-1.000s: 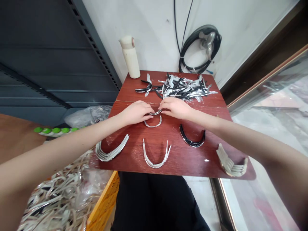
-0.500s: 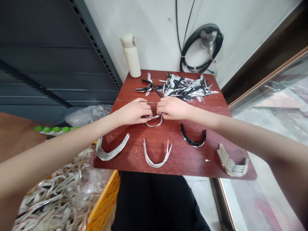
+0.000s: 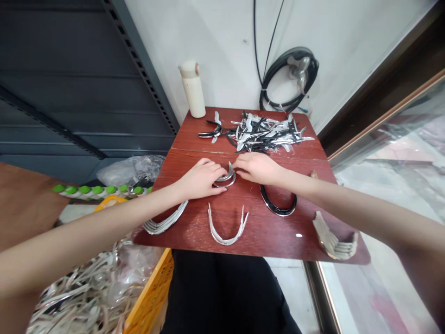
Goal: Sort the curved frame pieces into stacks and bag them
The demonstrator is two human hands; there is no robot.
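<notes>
My left hand (image 3: pixel 205 178) rests low over the middle of the red-brown table, its fingers curled on the left side of a few nested, curved silver strips (image 3: pixel 230 175). My right hand (image 3: pixel 260 169) is just right of these strips, fingers loosely extended and apart from them, with nothing visible in it. Nearer me lies a U-shaped set of white strips (image 3: pixel 225 241). A nested black set (image 3: pixel 278 210) is below my right forearm, and a silver-white stack (image 3: pixel 167 225) shows partly behind my left forearm. Beyond my hands is a tangled pile of black, white and silver strips (image 3: pixel 266 132).
A cream bottle (image 3: pixel 193 93) stands at the table's back left corner. A beige-white stack (image 3: pixel 333 241) lies near the right front corner. Below left is a yellow crate (image 3: pixel 149 292) full of strips. Coiled black cable (image 3: pixel 266 95) hangs on the wall.
My right hand has let go of the silver strip and drawn slightly right. My left hand has come a little nearer me, keeping the strips, which now sit nested and turned. The view has shifted slightly.
</notes>
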